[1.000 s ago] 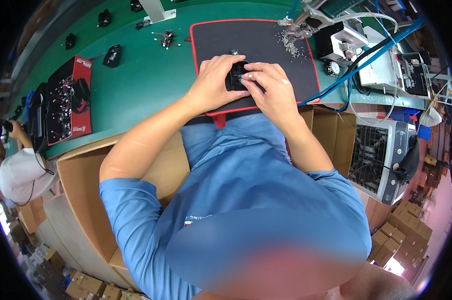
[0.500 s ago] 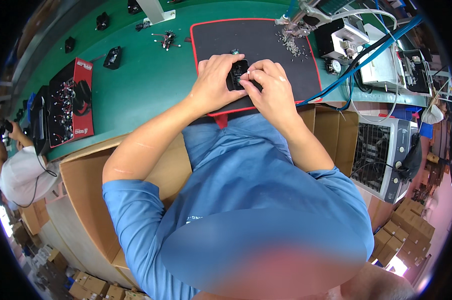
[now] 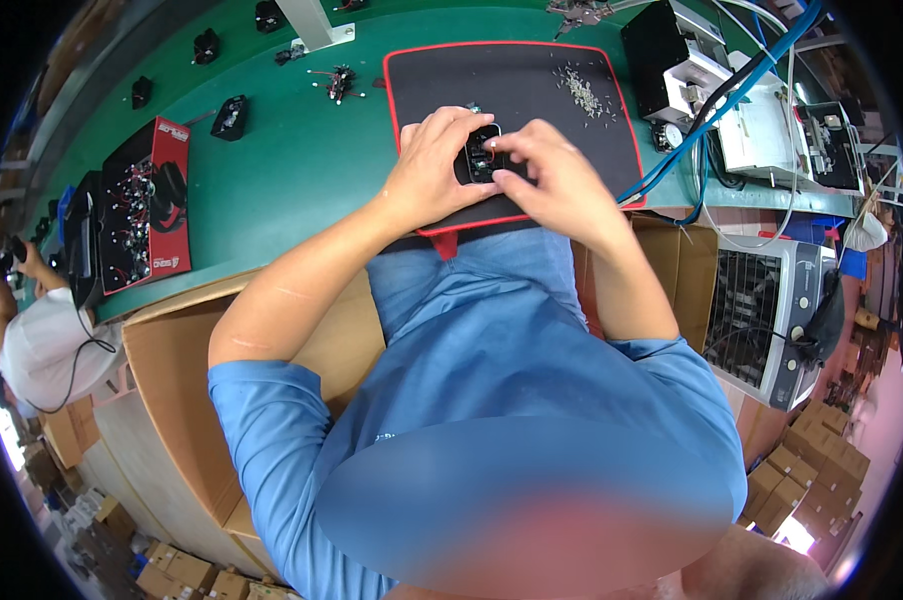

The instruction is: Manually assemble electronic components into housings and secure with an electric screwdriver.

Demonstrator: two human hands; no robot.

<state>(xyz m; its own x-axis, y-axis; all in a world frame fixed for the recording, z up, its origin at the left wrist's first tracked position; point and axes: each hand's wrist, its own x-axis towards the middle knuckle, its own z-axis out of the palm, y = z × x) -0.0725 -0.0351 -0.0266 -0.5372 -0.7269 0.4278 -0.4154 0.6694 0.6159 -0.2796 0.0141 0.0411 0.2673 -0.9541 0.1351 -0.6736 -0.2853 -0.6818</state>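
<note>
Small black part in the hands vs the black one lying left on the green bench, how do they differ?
The small black part sits over the red-edged black mat, gripped by the left hand and right hand; the loose black part lies untouched on the green bench. The held one is largely hidden by fingers; the loose one is in full view. Both are small, dark and similar in size.

Matt black mat (image 3: 532, 95) with a red stitched edge, cloth-like, carrying a scatter of shiny metal screws (image 3: 582, 90). The small black part (image 3: 480, 160) between the fingers (image 3: 462, 135) looks like glossy plastic. Smooth, matt green table (image 3: 292, 170). Rough brown cardboard box (image 3: 172, 380) below; soft blue cotton shirt (image 3: 492, 360).
</note>
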